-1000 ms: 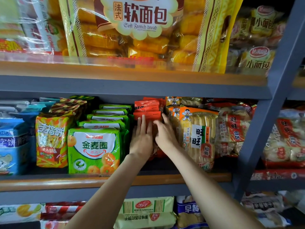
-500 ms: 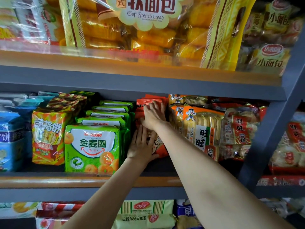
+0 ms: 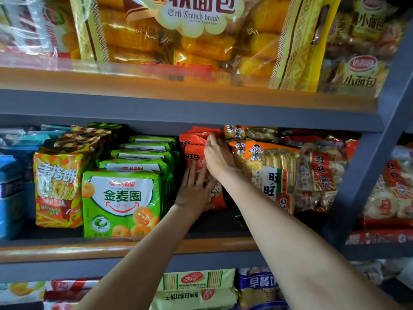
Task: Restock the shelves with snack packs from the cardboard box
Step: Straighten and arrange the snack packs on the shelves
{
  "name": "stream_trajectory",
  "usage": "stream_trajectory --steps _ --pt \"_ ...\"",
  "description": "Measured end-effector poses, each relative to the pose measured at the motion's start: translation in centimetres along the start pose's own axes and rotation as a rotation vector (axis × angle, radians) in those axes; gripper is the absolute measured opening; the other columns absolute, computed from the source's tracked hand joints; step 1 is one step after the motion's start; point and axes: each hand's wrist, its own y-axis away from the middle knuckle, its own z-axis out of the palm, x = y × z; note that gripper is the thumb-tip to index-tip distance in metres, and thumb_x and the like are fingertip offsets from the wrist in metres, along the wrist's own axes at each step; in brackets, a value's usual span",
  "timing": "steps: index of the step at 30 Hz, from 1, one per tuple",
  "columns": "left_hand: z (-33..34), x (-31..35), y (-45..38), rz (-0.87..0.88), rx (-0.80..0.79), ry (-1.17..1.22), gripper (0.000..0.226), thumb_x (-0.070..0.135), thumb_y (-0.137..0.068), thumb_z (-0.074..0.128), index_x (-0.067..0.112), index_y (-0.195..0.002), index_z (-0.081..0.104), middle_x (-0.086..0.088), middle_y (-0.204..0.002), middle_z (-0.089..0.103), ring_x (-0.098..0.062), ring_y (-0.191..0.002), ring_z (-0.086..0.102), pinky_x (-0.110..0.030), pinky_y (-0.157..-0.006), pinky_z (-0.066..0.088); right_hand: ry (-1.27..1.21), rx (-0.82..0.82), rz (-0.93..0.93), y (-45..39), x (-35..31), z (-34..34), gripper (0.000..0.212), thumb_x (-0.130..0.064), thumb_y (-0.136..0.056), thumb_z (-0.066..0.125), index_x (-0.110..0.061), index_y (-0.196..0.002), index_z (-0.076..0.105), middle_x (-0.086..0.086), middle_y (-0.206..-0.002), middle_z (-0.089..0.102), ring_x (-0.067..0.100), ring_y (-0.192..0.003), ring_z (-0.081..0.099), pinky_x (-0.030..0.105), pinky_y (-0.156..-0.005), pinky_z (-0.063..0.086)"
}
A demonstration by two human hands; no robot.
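A row of orange-red snack packs [image 3: 194,153] stands upright in the middle shelf, between green packs and rice cracker packs. My left hand [image 3: 196,191] lies flat on the lower front of the foremost orange-red pack, fingers straight and pointing up. Higher up, my right hand [image 3: 220,158] reaches over it, and its fingers curl over the top edge of the same pack. No cardboard box is in view.
Green biscuit packs [image 3: 121,202] line up left of the hands, rice cracker packs [image 3: 270,173] right. The shelf's orange front lip [image 3: 89,250] runs below my forearms. A large soft bread bag [image 3: 194,30] sits on the shelf above. A grey upright post [image 3: 368,166] stands right.
My right hand rose from beside the left hand to the top edge of the orange-red packs. The left hand stayed flat on the pack front. The view moved closer.
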Motion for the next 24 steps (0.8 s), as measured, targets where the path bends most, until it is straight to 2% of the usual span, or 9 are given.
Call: stream_trajectory --steps 3,6,10,13,15,18,20,22,24 --pt "-0.1 -0.1 0.0 0.016 0.055 0.037 0.084 0.053 -0.091 0.043 0.023 -0.148 -0.011 -0.015 -0.154 -0.024 -0.041 -0.138 -0.026 -0.049 -0.114 -0.011 -0.082 -0.004 -0.033 -1.0 0.2 1.2 0.044 0.002 -0.087 0.05 0.005 -0.131 0.044 0.013 -0.142 0.033 0.03 -0.131 0.033 0.038 -0.119 0.012" --pt "0.0 0.0 0.1 0.024 0.059 0.056 0.086 0.052 -0.09 0.047 0.024 -0.148 -0.01 -0.014 -0.154 -0.023 -0.039 -0.14 -0.024 -0.048 -0.114 -0.011 -0.171 0.028 -0.025 -2.4 -0.5 1.0 0.043 -0.001 -0.091 0.044 0.001 -0.133 0.041 0.014 -0.142 0.036 0.03 -0.13 0.037 0.039 -0.113 0.028" --pt "0.4 -0.3 0.0 0.012 0.1 0.111 0.087 0.053 -0.088 0.049 0.026 -0.148 -0.008 -0.013 -0.154 -0.022 -0.038 -0.141 -0.02 -0.048 -0.115 -0.007 -0.189 -0.038 -0.009 -4.2 -1.2 1.4 0.046 -0.024 -0.098 0.034 0.0 -0.138 0.033 0.016 -0.145 0.036 0.03 -0.134 0.034 0.04 -0.115 0.021" --pt "0.6 -0.6 0.1 0.005 0.112 0.122 0.085 0.054 -0.087 0.049 0.026 -0.149 -0.002 -0.014 -0.155 -0.019 -0.036 -0.142 -0.018 -0.048 -0.116 -0.006 -0.166 -0.055 0.022 -4.5 -1.4 1.7 0.046 -0.033 -0.098 0.028 -0.008 -0.137 0.033 0.013 -0.141 0.041 0.03 -0.129 0.034 0.041 -0.105 0.027" --pt "0.7 -0.7 0.1 0.004 0.12 0.127 0.085 0.055 -0.088 0.048 0.024 -0.149 -0.002 -0.014 -0.155 -0.018 -0.036 -0.142 -0.018 -0.049 -0.116 -0.006 -0.156 -0.047 0.039 -4.6 -1.7 1.9 0.043 -0.035 -0.097 0.027 -0.013 -0.133 0.036 0.011 -0.135 0.048 0.03 -0.127 0.031 0.043 -0.099 0.027" --pt "0.8 -0.7 0.0 0.002 0.127 0.114 0.086 0.055 -0.088 0.047 0.022 -0.149 -0.004 -0.015 -0.155 -0.017 -0.036 -0.142 -0.017 -0.049 -0.115 -0.006 -0.196 0.023 0.081 -4.1 -2.0 2.0 0.044 -0.032 -0.097 0.026 -0.009 -0.133 0.036 0.014 -0.116 0.064 0.028 -0.126 0.03 0.042 -0.098 0.026" --pt "1.0 -0.7 0.0 -0.005 0.122 0.107 0.088 0.057 -0.088 0.046 0.022 -0.149 -0.006 -0.015 -0.155 -0.018 -0.037 -0.142 -0.019 -0.049 -0.115 -0.006 -0.228 0.06 0.07 -3.6 -1.9 2.1 0.045 -0.029 -0.097 0.028 -0.006 -0.135 0.034 0.015 -0.118 0.062 0.029 -0.124 0.032 0.042 -0.097 0.027" --pt "1.0 -0.7 0.0 -0.003 0.116 0.099 0.089 0.057 -0.087 0.047 0.023 -0.149 -0.008 -0.015 -0.155 -0.02 -0.037 -0.142 -0.02 -0.049 -0.115 -0.007 -0.238 0.041 0.055 -3.5 -1.6 2.1 0.038 -0.028 -0.096 0.03 -0.005 -0.125 0.042 0.015 -0.119 0.061 0.029 -0.12 0.036 0.041 -0.096 0.029" --pt "0.8 -0.6 -0.1 0.002 0.122 0.093 0.09 0.057 -0.087 0.047 0.024 -0.148 -0.009 -0.016 -0.154 -0.022 -0.037 -0.142 -0.02 -0.049 -0.115 -0.007 -0.259 -0.003 0.086 -4.0 -1.4 1.7 0.035 -0.03 -0.098 0.028 -0.005 -0.101 0.053 0.016 -0.114 0.063 0.028 -0.118 0.039 0.04 -0.097 0.031"
